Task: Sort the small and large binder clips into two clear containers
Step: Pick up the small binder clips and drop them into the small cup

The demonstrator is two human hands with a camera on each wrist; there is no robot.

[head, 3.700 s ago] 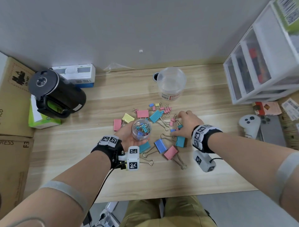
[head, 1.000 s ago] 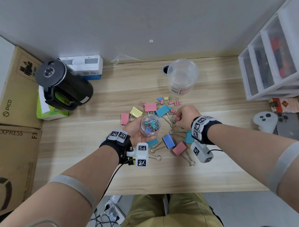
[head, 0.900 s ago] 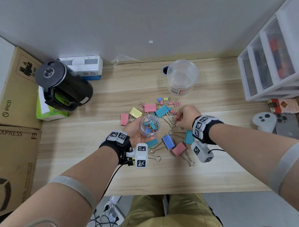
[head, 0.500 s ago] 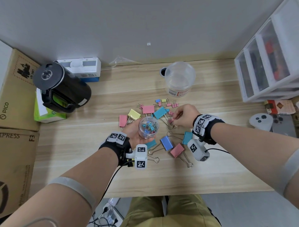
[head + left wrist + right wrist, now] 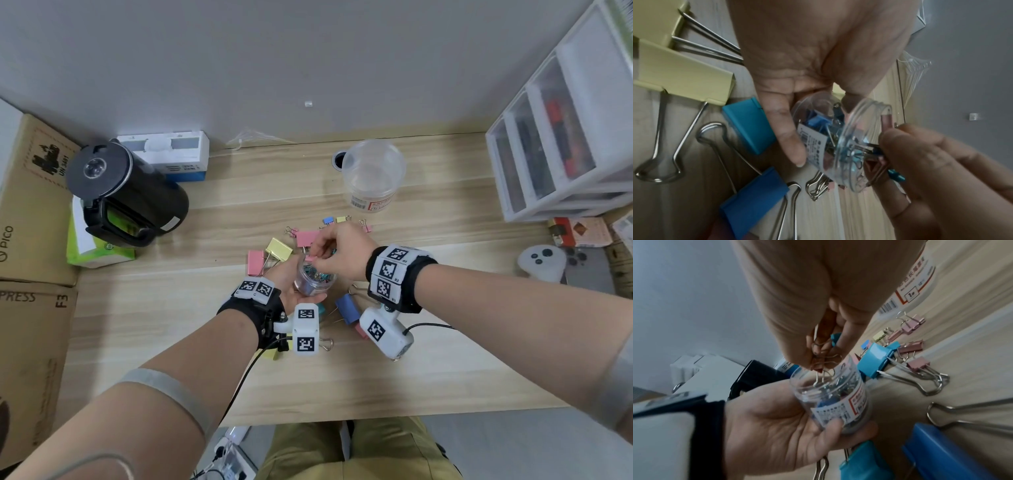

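Note:
My left hand point(image 5: 291, 284) grips a small clear jar point(image 5: 313, 279) part full of small binder clips, just above the table. My right hand point(image 5: 339, 253) pinches a few small clips point(image 5: 824, 360), pink and teal, right at the jar's mouth point(image 5: 818, 379); their wire handles dip inside. A large empty clear container point(image 5: 373, 174) stands behind. Large clips lie around the hands: yellow point(image 5: 279, 248), pink point(image 5: 255, 262) and blue point(image 5: 346, 308). More small clips point(image 5: 342, 219) lie loose near the large container.
A black kettle point(image 5: 126, 195) and cardboard boxes point(image 5: 30, 205) crowd the left side. A white drawer unit point(image 5: 565, 137) and a white controller point(image 5: 541, 262) sit on the right. A cable hole point(image 5: 339, 160) opens beside the large container.
My right hand picked small clips out of the pile and carried them left, over the jar's mouth. The left hand has kept hold of the jar.

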